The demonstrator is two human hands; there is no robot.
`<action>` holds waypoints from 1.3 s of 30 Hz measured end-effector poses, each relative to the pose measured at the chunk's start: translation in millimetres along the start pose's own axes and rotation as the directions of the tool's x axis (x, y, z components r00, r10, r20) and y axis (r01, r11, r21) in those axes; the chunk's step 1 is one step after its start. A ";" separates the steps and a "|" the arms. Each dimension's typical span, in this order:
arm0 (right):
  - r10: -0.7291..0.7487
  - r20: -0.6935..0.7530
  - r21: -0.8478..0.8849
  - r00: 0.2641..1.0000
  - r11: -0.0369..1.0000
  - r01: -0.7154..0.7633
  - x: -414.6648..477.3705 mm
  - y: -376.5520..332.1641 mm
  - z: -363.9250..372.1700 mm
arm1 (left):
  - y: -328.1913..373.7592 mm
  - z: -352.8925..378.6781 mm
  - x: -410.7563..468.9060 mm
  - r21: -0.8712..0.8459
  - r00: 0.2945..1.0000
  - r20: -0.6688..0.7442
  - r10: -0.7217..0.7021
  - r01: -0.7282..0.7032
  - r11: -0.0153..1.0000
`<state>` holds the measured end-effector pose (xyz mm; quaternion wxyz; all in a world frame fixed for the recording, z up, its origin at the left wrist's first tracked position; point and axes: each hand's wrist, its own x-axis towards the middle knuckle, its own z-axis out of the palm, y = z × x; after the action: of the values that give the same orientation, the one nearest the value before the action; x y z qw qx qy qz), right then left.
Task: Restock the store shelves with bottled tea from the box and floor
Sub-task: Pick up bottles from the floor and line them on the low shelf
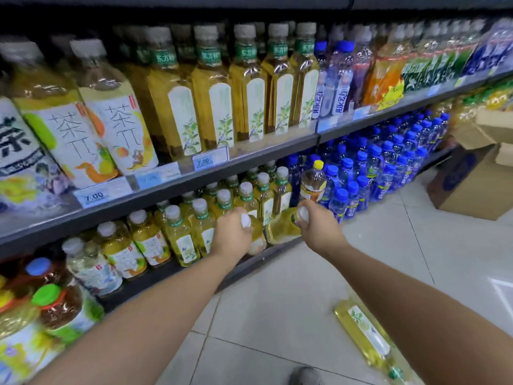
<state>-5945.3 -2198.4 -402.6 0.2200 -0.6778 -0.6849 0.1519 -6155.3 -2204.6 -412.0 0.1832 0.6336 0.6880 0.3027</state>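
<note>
My left hand (232, 234) grips the white cap end of a yellow tea bottle (257, 240) at the front of the lower shelf (258, 259). My right hand (319, 225) holds a second yellow tea bottle (281, 227) by its cap, tilted with its base toward the shelf. Both bottles sit right beside the rows of matching white-capped tea bottles (200, 218). Another tea bottle (366, 334) lies flat on the floor tiles near my right forearm. The upper shelf (249, 157) carries a full row of taller tea bottles (216, 101).
Blue-capped water bottles (388, 162) fill the lower shelf to the right, with one yellow-capped bottle (313, 182) among them. Cardboard boxes (477, 179) stand on the floor at the far right. My shoe (304, 376) shows at the bottom edge on the tiled floor.
</note>
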 end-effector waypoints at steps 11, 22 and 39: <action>-0.087 0.263 -0.189 0.961 0.972 0.139 119.5 19.5 59.6 | -7.2 66.5 85.1 0.080 0.998 0.066 -0.010 0.005 0.997; 0.176 0.093 0.258 0.980 0.946 -0.195 150.6 64.3 121.4 | -35.0 122.3 95.0 -0.114 0.999 -0.008 -0.050 0.048 0.992; 0.250 0.043 0.734 0.967 0.649 -0.201 127.0 91.9 178.7 | -85.9 209.0 75.3 -0.147 0.937 0.102 -0.333 0.346 0.927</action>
<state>-5954.7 -2052.7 -590.2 0.4733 -0.6168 -0.4697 0.4183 -6097.6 -2093.3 -614.4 0.3095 0.4988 0.7529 0.2976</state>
